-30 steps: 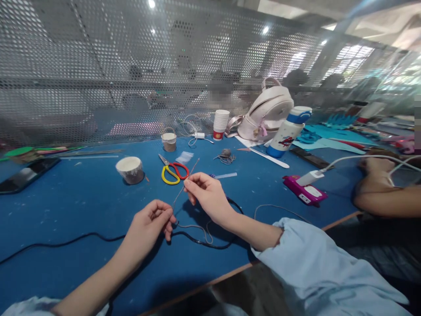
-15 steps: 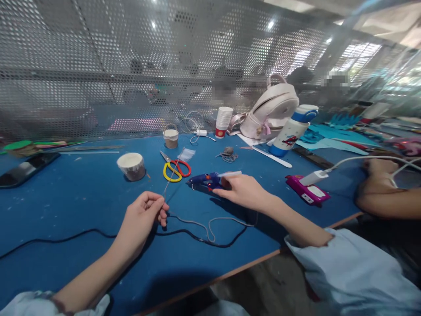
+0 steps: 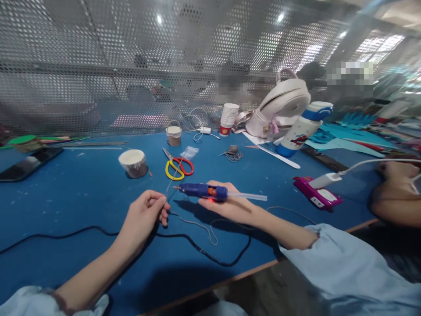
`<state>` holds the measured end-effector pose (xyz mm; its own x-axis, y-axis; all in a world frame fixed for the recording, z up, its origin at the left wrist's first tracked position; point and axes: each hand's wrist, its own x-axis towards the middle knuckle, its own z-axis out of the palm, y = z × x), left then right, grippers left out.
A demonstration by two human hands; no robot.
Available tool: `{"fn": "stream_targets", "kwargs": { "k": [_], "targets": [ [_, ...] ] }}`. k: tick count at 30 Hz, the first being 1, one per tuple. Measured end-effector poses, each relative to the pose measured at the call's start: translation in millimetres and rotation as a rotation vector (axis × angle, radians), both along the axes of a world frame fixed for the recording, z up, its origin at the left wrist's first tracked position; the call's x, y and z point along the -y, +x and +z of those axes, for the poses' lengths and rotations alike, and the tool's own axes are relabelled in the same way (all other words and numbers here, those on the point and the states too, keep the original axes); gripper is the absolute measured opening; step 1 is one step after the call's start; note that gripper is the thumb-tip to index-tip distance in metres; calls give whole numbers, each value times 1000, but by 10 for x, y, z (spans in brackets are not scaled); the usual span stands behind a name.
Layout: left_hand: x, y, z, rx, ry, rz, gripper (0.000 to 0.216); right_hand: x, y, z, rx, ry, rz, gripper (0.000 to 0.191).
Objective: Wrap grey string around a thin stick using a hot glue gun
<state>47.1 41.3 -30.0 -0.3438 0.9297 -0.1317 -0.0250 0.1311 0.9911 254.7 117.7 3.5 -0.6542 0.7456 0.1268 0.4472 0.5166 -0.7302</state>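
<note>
My left hand (image 3: 148, 210) pinches a thin grey cord (image 3: 169, 186), whose end sticks up past the fingertips. The rest of the cord trails over the table to the right. My right hand (image 3: 230, 204) is closed around a blue hot glue gun (image 3: 200, 191), held above the table with a clear glue stick (image 3: 250, 196) out of its back. A red light glows on the gun, and its tip points left, close to the cord. Behind the hands lie scissors (image 3: 176, 170) with one yellow and one red handle. A small cup with a white rim (image 3: 133, 163) stands to their left.
Farther back are a small cup with a handle (image 3: 173, 136), stacked paper cups (image 3: 228, 119), a cord bundle (image 3: 233, 152), a backpack (image 3: 279, 105) and a bottle (image 3: 301, 131). A magenta power strip (image 3: 319, 193) lies right, near another person's arm (image 3: 394, 188). A black cable (image 3: 204, 251) crosses the front.
My right hand has closed on the glue gun and lifted it off the table, bringing it nearer and its tip towards the cord. My left hand has hardly moved.
</note>
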Motion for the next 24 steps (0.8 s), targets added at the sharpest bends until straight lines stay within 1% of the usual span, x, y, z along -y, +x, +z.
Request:
{"fn": "stream_targets", "kwargs": {
  "k": [3,8,12,16,24],
  "targets": [
    [13,11,5,-14,-4,-30,25,79,-40,27,38,68,8,29],
    [23,34,10,-32,-12,-55,24,76,-66,-2,62,92,-7,28],
    [28,38,9,-27,-11,-57,24,82,-53,-8,85,101,39,26],
    [27,38,3,-20,-8,-61,24,90,-50,-15,54,152,31,26],
    [25,39,-9,-10,-12,-61,23,86,-53,-48,50,172,60,26]
  ]
}}
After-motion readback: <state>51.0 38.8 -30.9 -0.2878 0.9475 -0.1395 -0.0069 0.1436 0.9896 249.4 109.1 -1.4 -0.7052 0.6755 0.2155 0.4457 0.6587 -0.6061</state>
